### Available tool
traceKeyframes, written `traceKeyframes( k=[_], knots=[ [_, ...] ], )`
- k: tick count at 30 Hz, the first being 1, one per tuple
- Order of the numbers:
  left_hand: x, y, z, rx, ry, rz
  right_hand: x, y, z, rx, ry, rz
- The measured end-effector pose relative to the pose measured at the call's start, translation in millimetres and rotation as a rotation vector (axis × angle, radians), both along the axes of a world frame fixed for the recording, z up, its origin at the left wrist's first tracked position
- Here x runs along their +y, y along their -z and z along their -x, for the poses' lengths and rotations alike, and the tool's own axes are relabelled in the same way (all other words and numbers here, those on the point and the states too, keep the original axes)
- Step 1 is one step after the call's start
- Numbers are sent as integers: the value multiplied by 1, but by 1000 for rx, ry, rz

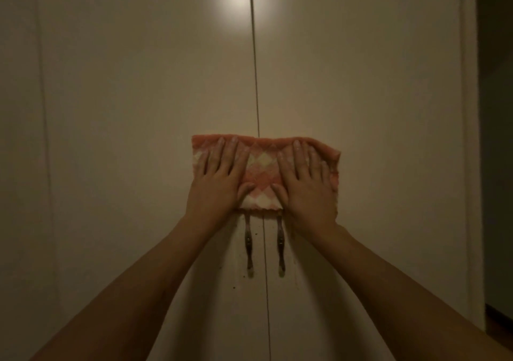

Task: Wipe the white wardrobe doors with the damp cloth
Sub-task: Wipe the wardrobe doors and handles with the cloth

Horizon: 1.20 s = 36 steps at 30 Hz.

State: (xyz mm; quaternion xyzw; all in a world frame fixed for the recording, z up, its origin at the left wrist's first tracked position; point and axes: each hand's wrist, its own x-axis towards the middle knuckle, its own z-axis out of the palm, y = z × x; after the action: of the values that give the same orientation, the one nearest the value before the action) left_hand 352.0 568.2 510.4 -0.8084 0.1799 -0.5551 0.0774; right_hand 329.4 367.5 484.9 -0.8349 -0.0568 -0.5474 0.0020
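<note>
Hands flat, pressing cloth (262, 166) across wardrobe doors' (138, 111) seam

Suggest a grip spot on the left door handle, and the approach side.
Grip the left handle at its waisted middle, probably coming from its left over bare door. It stands vertical; the cloth under the left hand and right hand covers its top, and the right handle crowds the other side.

wardrobe doors (138, 111) | cloth (261, 166) pressed flat across centre seam
</note>
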Motion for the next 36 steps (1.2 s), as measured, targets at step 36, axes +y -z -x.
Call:
traceKeyframes(
  k=[36],
  knots=[
    [269, 52, -15, 66, -115, 182, 260, 16, -41, -155, -116, 208]
  ],
)
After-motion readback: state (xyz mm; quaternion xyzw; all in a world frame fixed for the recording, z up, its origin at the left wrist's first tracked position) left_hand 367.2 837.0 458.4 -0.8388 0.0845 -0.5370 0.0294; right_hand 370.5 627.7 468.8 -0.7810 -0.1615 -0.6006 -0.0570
